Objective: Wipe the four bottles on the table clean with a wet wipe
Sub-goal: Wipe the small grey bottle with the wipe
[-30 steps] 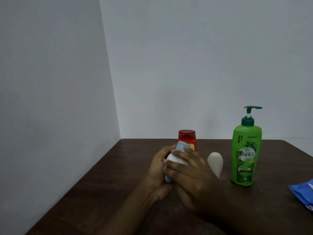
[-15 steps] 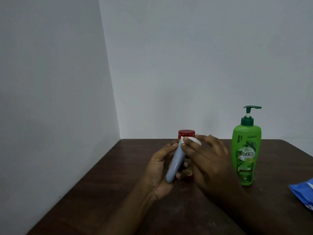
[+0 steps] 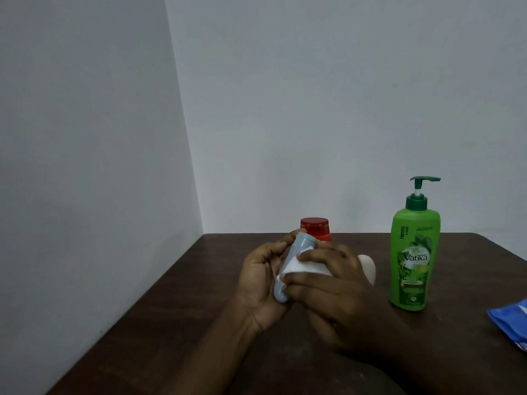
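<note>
Head view: left hand (image 3: 259,280) grip round smooth grey bottle (image 3: 302,248); right hand (image 3: 336,292) grip on soft white wipe (image 3: 303,266)

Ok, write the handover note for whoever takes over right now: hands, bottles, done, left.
Left hand grips the grey bottle, tilted, above the table.
Right hand holds the wipe against its middle.
Red-capped bottle, cream bottle and green pump bottle stand on the table; blue wipe pack at the right edge.
Done: grey bottle mid-wipe; the others' state cannot be told.
Left: finish it, then likely the other three.
</note>
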